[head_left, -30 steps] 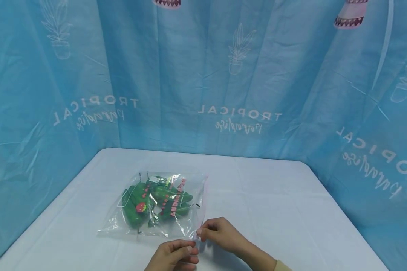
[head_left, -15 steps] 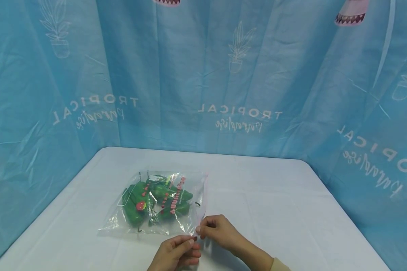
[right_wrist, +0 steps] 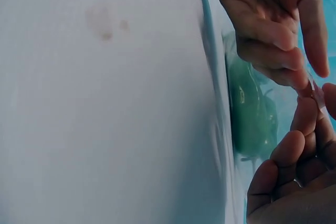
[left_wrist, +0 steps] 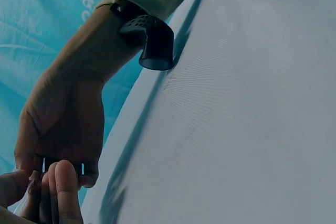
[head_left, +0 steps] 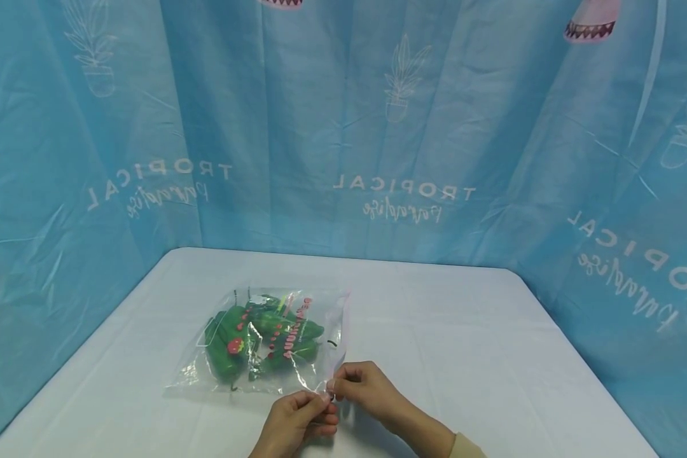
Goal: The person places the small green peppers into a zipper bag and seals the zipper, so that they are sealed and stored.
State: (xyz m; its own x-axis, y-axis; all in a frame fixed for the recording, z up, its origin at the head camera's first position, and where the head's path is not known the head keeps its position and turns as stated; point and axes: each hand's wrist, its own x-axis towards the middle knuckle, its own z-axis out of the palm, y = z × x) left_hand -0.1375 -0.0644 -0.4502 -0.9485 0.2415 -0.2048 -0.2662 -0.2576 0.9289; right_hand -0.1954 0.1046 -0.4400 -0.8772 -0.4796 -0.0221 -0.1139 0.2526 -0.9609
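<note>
A clear zip bag [head_left: 332, 312] with red and pink print lies flat on the white table, its pink-tinted zip edge on the right. Inside it are several green peppers [head_left: 222, 359]. My left hand [head_left: 292, 420] pinches the bag's near right corner between thumb and forefinger. Right beside it, my right hand [head_left: 369, 391] pinches the zip edge between thumb and forefinger, the other fingers curled in. In the right wrist view, a strip of the bag's edge [right_wrist: 317, 95] shows between the fingertips, with a pepper [right_wrist: 252, 111] behind. The exact grip is partly hidden by the fingers.
The white table [head_left: 464, 343] extends around the bag to rounded far corners. Blue printed curtains [head_left: 332, 127] hang behind it and on both sides. A black curved wrist device [left_wrist: 149, 40] sits by the right sleeve in the left wrist view.
My left hand has moved up and closer to the right hand, and now pinches the bag's corner. The right hand has shifted slightly up and left. The bag has barely moved.
</note>
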